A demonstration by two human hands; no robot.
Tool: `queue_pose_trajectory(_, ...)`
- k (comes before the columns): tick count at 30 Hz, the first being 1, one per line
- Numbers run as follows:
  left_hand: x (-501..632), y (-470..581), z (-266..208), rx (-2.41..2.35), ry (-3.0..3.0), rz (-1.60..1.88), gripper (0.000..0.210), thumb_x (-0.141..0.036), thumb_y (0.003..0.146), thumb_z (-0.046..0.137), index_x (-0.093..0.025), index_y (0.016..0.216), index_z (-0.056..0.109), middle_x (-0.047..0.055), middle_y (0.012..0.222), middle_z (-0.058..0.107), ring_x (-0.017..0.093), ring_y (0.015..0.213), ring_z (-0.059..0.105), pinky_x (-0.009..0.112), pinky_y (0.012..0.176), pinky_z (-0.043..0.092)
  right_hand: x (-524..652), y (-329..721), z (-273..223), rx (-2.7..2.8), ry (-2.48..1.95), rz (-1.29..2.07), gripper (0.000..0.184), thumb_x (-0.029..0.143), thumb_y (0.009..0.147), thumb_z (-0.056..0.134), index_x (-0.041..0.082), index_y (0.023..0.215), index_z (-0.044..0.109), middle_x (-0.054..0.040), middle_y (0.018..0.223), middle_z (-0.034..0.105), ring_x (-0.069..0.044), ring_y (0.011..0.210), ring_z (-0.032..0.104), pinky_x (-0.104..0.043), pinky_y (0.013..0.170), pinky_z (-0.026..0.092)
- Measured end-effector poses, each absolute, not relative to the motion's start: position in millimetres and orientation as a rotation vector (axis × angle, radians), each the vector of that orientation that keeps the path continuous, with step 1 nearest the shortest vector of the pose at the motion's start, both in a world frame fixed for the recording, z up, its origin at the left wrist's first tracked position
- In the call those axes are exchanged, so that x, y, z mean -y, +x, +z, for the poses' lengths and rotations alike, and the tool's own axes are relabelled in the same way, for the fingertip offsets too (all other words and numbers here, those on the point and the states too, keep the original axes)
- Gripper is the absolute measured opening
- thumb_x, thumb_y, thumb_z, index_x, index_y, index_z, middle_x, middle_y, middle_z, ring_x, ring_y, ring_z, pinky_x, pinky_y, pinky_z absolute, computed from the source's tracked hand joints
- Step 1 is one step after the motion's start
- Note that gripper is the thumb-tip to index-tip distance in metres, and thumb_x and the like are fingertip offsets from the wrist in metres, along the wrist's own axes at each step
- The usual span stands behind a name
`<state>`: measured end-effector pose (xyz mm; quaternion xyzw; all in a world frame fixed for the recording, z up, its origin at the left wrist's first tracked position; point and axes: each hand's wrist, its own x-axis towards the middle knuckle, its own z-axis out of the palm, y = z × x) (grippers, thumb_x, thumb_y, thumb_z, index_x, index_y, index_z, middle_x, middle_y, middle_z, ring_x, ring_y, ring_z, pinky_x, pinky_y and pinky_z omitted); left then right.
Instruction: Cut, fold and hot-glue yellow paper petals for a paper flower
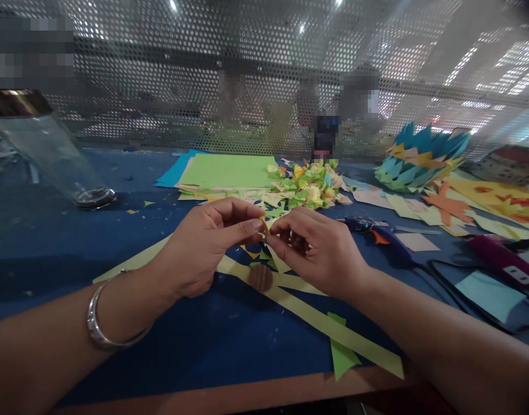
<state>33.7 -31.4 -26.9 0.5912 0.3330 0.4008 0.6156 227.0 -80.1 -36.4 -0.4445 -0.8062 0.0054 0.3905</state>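
Note:
Between my two hands is a small piece of yellow paper (265,225), pinched at the fingertips. My left hand (215,245), with a silver bangle on its wrist, grips one side of it between thumb and forefinger. Thumb and fingers of my right hand (318,248) close on the other side. Under the hands lie long pale yellow paper strips (329,323) that cross each other. A brown round disc (260,278) rests on the strips. A green paper scrap (343,349) is partly under one strip near the table's front edge.
Green paper sheets (230,170) are stacked behind, beside a pile of crumpled paper bits (312,184). A blue glue gun (389,242), a purple tool (504,259) and a paper crown (420,158) are at right. A glass bottle (61,153) stands left. Perforated metal (169,109) borders the blue table (161,357).

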Motion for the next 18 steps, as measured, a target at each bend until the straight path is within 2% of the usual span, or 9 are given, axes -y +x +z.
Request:
queue_pose_trajectory(13,32.2,35.7,-24.2,-0.737,1.338,0.9,0.018,-0.026,0.076,0.079,-0.019,0.091,0.072,0.003,0.093,0.071,0.016,0.086,0.067,0.033,0.087,0.055,81.2,225.9,-37.0,2.045,-1.155,0.062,0.015,0.03,0.094,0.059,0.016,0.088,0.064,-0.0017,0.077,0.059,-0.011,0.066,0.052,-0.025,0.058,0.04)
queue_pose_trajectory(18,32.7,36.1,-24.0,-0.731,1.303,0.902,0.016,-0.024,0.077,0.08,-0.018,0.089,0.071,0.001,0.09,0.069,0.013,0.083,0.066,0.027,0.084,0.055,80.7,224.4,-37.3,2.047,-1.139,0.075,0.012,0.026,0.092,0.061,0.016,0.086,0.063,-0.0009,0.076,0.058,-0.011,0.065,0.052,-0.024,0.059,0.04)
